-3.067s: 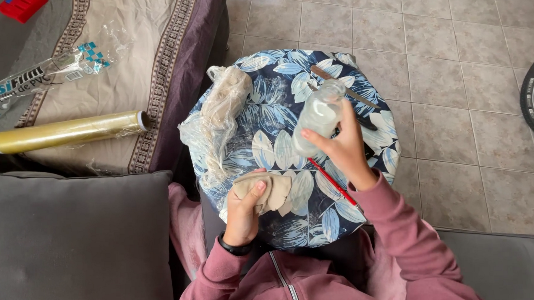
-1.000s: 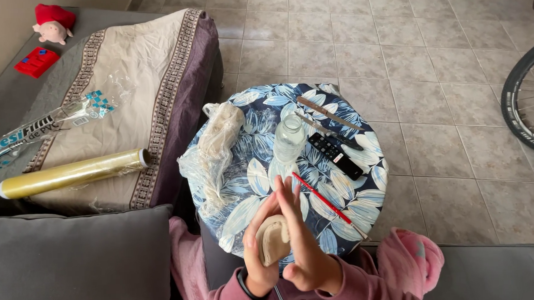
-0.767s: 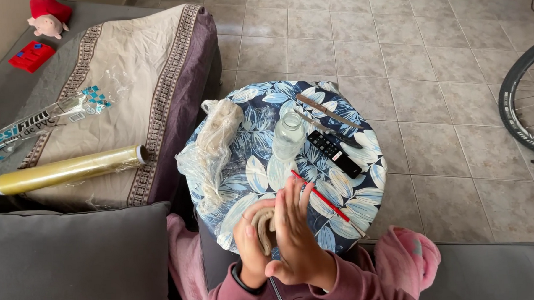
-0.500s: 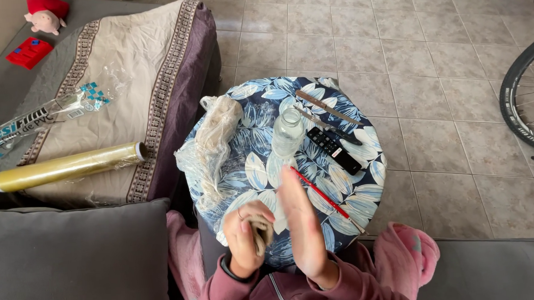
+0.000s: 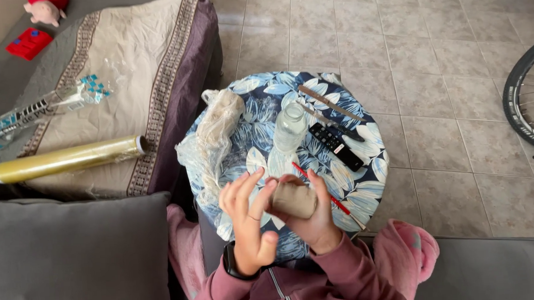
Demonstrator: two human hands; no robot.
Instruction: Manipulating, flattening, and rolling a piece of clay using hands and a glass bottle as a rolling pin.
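Observation:
A beige lump of clay (image 5: 295,200) rests in my right hand (image 5: 320,227), whose fingers curl around it just above the near edge of a round stool covered in blue leaf-print fabric (image 5: 259,94). My left hand (image 5: 247,218) is beside it with fingers spread, its fingertips close to the lump's left end. A dark watch sits on that wrist. On the stool lie a clear plastic bottle (image 5: 290,127), a black remote control (image 5: 337,146), a thin red-handled tool (image 5: 324,192), a wooden stick (image 5: 330,103) and a plastic bag holding more beige clay (image 5: 214,125).
To the left is a sofa with a beige and purple blanket (image 5: 140,66), a roll of cling film (image 5: 69,160), a plastic packet (image 5: 40,107) and a grey cushion (image 5: 75,257). A bicycle wheel (image 5: 522,99) stands at the right over the tiled floor (image 5: 441,55).
My palms were pressed together around the lump. Now my left hand has come away with fingers spread, and the lump lies exposed in my right hand.

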